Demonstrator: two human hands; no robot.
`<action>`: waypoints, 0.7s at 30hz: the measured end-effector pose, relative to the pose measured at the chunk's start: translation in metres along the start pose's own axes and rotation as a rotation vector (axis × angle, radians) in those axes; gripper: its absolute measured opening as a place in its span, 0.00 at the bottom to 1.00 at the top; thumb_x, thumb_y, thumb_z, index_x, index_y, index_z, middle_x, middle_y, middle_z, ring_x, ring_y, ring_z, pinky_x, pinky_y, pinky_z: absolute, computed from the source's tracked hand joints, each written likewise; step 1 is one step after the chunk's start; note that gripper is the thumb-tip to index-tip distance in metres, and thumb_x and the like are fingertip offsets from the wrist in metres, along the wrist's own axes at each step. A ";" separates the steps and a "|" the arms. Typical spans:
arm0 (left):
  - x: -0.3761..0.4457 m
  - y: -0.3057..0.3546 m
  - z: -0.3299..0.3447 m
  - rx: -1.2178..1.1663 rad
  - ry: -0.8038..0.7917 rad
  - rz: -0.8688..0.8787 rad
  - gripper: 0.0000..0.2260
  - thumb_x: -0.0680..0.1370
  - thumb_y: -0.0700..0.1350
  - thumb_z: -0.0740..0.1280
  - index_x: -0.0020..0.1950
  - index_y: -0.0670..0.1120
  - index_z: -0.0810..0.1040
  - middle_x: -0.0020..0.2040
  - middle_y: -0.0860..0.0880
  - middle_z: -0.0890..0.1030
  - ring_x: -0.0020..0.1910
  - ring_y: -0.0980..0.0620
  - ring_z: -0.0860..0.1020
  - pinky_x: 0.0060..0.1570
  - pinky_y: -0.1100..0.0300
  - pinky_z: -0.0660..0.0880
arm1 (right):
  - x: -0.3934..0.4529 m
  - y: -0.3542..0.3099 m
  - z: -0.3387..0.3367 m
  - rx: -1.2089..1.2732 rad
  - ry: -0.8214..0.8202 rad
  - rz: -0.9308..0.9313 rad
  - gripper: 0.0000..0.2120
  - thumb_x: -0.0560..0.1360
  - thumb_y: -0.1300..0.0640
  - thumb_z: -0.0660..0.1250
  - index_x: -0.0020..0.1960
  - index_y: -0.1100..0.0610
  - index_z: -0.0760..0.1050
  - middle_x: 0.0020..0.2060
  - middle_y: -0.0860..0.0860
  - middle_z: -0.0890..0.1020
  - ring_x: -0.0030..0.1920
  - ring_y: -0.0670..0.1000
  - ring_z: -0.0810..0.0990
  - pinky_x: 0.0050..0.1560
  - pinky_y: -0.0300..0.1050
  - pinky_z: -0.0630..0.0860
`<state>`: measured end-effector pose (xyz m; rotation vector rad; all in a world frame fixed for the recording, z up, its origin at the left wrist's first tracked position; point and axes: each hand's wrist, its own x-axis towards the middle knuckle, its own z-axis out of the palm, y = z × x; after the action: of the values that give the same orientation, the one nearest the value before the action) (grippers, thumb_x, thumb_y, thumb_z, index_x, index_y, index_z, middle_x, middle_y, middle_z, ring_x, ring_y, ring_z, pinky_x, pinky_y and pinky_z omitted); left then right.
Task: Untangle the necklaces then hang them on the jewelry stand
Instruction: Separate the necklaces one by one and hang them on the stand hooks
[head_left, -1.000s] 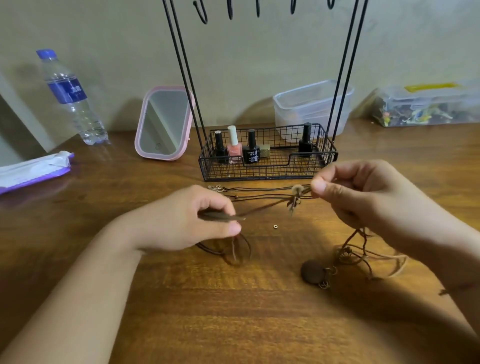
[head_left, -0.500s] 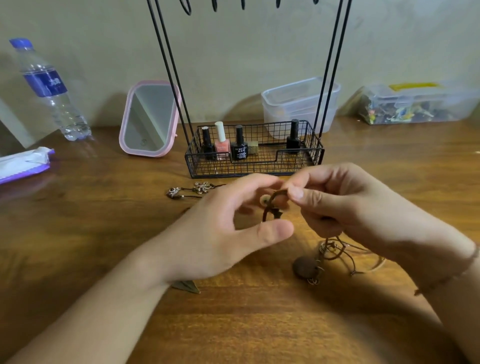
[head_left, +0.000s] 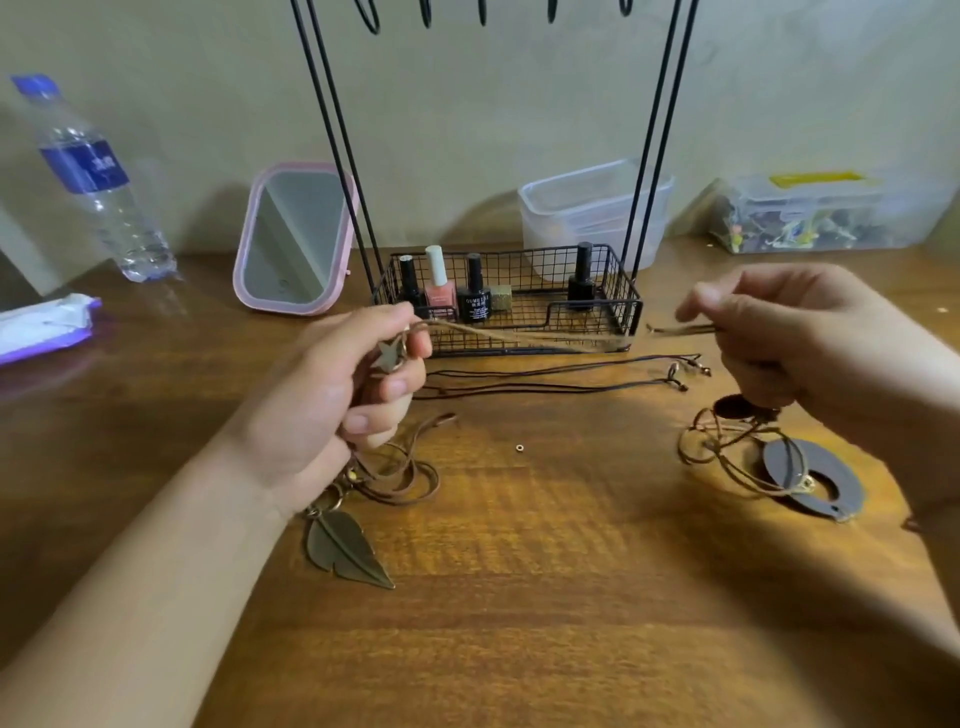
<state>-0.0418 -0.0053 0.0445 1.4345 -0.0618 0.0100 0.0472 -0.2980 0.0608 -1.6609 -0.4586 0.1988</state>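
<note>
Wooden table (head_left: 545, 597) fills most of my view, wall behind. Jewelry stand (head_left: 509, 306) sits at the back centre: wire basket base holding nail polish bottles (head_left: 472, 296), two pairs of thin uprights, hooks (head_left: 426, 13) at the top edge, all bare as far as I can see, so I judge that nothing is hung yet. Clear tubs behind and right of it, pink mirror (head_left: 293, 241) and water bottle (head_left: 96, 176) to the left, wipes packet at far left edge. Left hand (head_left: 332, 410) is closed around a bundle of brown cord, a small star charm (head_left: 389, 353) showing at the fingers; more cord loops below the wrist down to a leaf pendant (head_left: 345, 551) lying on the table. Right hand (head_left: 810, 343) is closed, thumb and fingers pinching a cord end. A tan cord (head_left: 524, 338) runs blurred from the left hand toward the right, in front of the basket; whether it reaches the right hand I cannot tell. Thin dark cords (head_left: 561, 376) lie straight on the table between the hands, looking separated already. Under the right hand a round pendant (head_left: 813, 478) sits in looped cord, apparently still knotted. A tiny ring (head_left: 519, 447) lies loose mid-table. My read: untangling partly done, all hanging left.
</note>
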 end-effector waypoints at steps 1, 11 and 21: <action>0.000 0.000 0.001 -0.001 -0.004 -0.010 0.13 0.78 0.53 0.62 0.40 0.47 0.77 0.29 0.52 0.67 0.21 0.57 0.59 0.22 0.64 0.55 | -0.001 0.001 0.001 -0.089 0.029 0.001 0.14 0.67 0.43 0.69 0.40 0.54 0.82 0.22 0.48 0.63 0.24 0.49 0.59 0.26 0.39 0.54; -0.006 -0.001 0.009 0.134 -0.131 -0.059 0.13 0.75 0.41 0.59 0.47 0.42 0.83 0.33 0.45 0.73 0.25 0.56 0.63 0.22 0.66 0.56 | 0.001 0.009 0.005 -1.149 0.049 0.162 0.12 0.73 0.39 0.68 0.39 0.47 0.81 0.31 0.42 0.78 0.34 0.41 0.75 0.30 0.35 0.66; -0.015 0.000 0.020 0.294 -0.284 0.037 0.11 0.76 0.40 0.64 0.57 0.46 0.78 0.38 0.43 0.80 0.26 0.54 0.65 0.26 0.67 0.64 | -0.024 0.016 0.090 0.089 -0.219 -0.263 0.12 0.72 0.55 0.68 0.56 0.55 0.78 0.46 0.49 0.86 0.48 0.46 0.84 0.48 0.36 0.78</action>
<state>-0.0574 -0.0251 0.0468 1.7200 -0.3319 -0.1601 -0.0071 -0.2270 0.0290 -1.4817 -0.8164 0.2031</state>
